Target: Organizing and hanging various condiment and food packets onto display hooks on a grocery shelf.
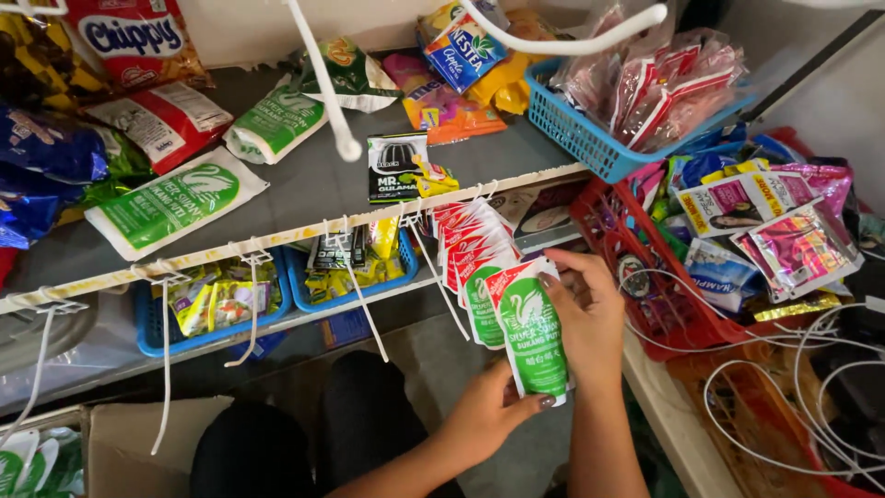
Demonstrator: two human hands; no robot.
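Both hands, left hand (489,410) and right hand (585,309), are pinching a green-and-white sachet (533,337); its top hole should be kept aligned with the white hook (441,288).

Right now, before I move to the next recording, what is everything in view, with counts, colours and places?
green-and-white sachet: one, held in both hands, centre
hanging sachets: a fanned row, red-and-white and green-and-white, on a shelf hook behind it; count unclear
large green-and-white pouches: two or three, flat on the grey shelf, left
snack bags: several, red, blue and yellow, far left
black-and-white packet: one, shelf centre
blue basket: one, top right, with clear red-striped packets
red basket: one, right, with mixed pink and white sachets
blue trays: two, under the shelf, yellow-green packets inside
white hooks: several, along the shelf edge
cardboard box: one, bottom left
left hand: grip on sachet's lower edge
right hand: grip on sachet's right edge
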